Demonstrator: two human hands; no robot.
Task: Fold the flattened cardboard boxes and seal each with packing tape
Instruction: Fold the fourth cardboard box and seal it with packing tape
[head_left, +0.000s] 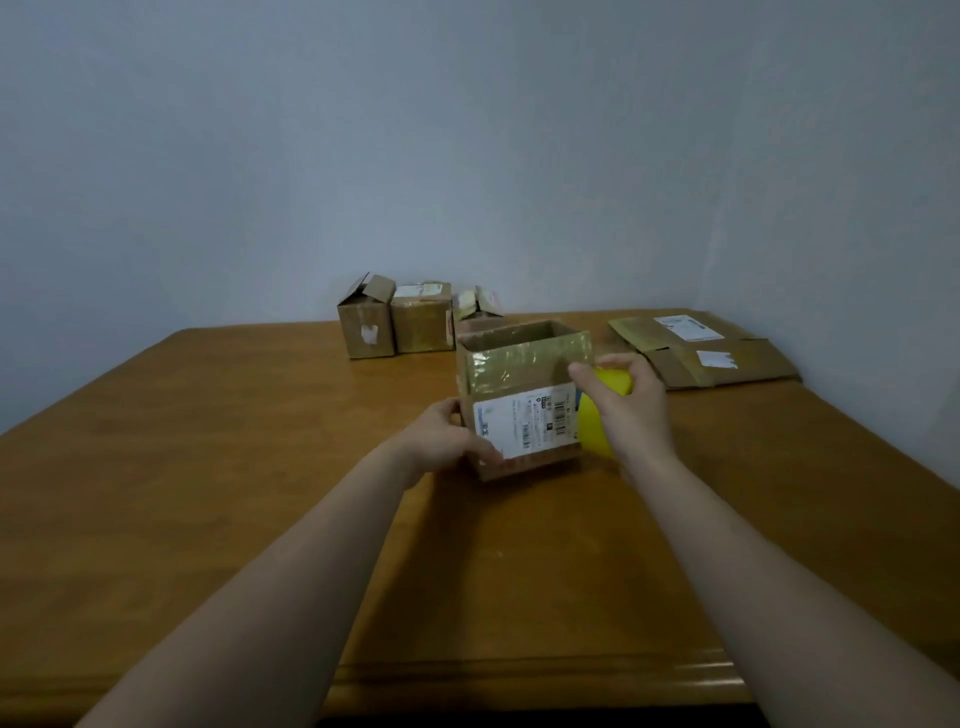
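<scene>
A small cardboard box (524, 395) stands on the wooden table (234, 467), its top open, with shiny tape across its upper front and a white shipping label below. My left hand (441, 441) grips the box's lower left corner, thumb on the label. My right hand (631, 410) holds a yellow tape roll (597, 426) against the box's right side. Most of the roll is hidden by my fingers.
Three folded boxes (415, 319) stand in a row at the back by the wall. Flattened boxes (706, 351) with white labels lie at the back right. The table's front edge (519, 675) runs below my forearms.
</scene>
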